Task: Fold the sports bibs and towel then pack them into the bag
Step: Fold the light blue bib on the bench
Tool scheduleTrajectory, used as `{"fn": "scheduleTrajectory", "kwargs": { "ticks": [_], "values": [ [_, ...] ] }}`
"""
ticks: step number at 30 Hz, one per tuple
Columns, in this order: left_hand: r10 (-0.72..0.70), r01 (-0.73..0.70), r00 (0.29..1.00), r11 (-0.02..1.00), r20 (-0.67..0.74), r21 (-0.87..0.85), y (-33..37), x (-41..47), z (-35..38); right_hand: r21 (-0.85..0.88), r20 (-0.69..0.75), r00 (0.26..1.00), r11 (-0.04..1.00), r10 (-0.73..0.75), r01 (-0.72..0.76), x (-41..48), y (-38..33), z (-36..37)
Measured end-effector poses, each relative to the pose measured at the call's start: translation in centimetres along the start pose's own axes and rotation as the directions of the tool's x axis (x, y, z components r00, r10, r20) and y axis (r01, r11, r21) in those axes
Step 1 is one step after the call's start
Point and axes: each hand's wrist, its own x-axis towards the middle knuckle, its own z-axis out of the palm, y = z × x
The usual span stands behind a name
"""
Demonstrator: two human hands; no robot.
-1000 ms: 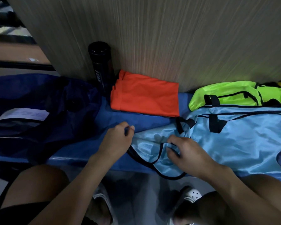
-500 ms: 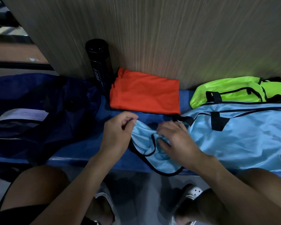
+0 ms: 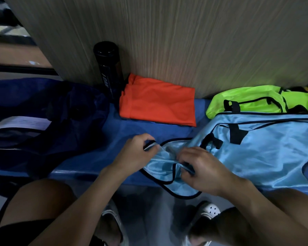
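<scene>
Step in hand: folding of the light blue bib [image 3: 256, 157], judged from the grip and the lay of the fabric. The bib lies spread on the blue counter [image 3: 132, 128], its body extending to the right and its shoulder end hanging slightly over the near edge. The left hand [image 3: 137, 153] pinches the black-trimmed strap edge between thumb and curled fingers [image 3: 147, 138]. The right hand [image 3: 203, 169] lies just beside it, fingers [image 3: 186, 156] curled onto the bunched strap fabric near the neck opening. Both hands therefore hold the same garment at its left end. A folded orange cloth [image 3: 158, 105] lies flat at the back of the counter against the wood panel [image 3: 185, 41], beside a black bottle [image 3: 108, 68] (whether this cloth is the towel or a bib cannot be told). A neon green bib [image 3: 247, 98] lies unfolded behind the blue one and touches it. The dark blue bag [image 3: 43, 121] sits at the left end of the counter, well apart from the hands; nothing on the counter appears packed yet. Next move, as a judgement: align the two straps edge to edge, keep the slippery fabric taut, then carry the strap end rightward over the body to form the first fold.
</scene>
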Motion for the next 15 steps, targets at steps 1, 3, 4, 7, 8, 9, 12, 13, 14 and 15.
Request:
{"fn": "scheduleTrajectory", "kwargs": {
  "ticks": [1,3,4,7,8,9,12,13,14,15],
  "values": [
    [0.007,-0.007,1.000,1.000,0.011,0.000,0.0,0.0,0.2,0.015,-0.009,1.000,1.000,0.001,-0.001,-0.1,0.0,0.0],
    [0.011,-0.011,1.000,1.000,0.000,0.000,-0.1,0.3,0.4,0.053,-0.042,0.999,0.999,0.008,-0.006,-0.2,-0.1,-0.1],
    [0.028,-0.028,0.999,1.000,-0.016,-0.009,0.0,0.3,0.4,0.083,-0.062,0.998,0.997,0.014,-0.009,-0.3,0.0,-0.2],
    [0.139,-0.151,0.982,0.984,-0.130,-0.090,1.1,-0.1,0.3,0.174,-0.172,0.985,0.985,0.024,0.007,-0.4,0.0,-0.4],
    [0.166,-0.187,0.971,0.976,-0.174,-0.112,1.4,-0.4,0.1,0.187,-0.236,0.972,0.982,0.025,0.020,-0.4,0.0,-0.5],
    [0.172,-0.199,0.965,0.972,-0.197,-0.127,1.6,-0.7,-0.1,0.187,-0.301,0.953,0.982,0.034,0.024,-0.3,0.0,-0.6],
    [0.151,-0.167,0.979,0.980,-0.135,-0.112,1.3,-1.2,-0.4,0.294,-0.405,0.901,0.955,0.154,-0.031,0.0,-0.1,-0.7],
    [0.151,-0.162,0.983,0.981,-0.106,-0.107,1.2,-1.3,-0.4,0.359,-0.410,0.891,0.932,0.197,-0.041,0.1,-0.1,-0.7],
    [0.159,-0.168,0.984,0.979,-0.084,-0.119,1.2,-1.3,-0.5,0.422,-0.404,0.883,0.905,0.238,-0.050,0.3,-0.2,-0.8],
    [0.171,-0.179,0.983,0.974,-0.069,-0.137,1.4,-1.4,-0.6,0.479,-0.392,0.879,0.876,0.273,-0.058,0.5,-0.4,-0.9]
  ]
}}
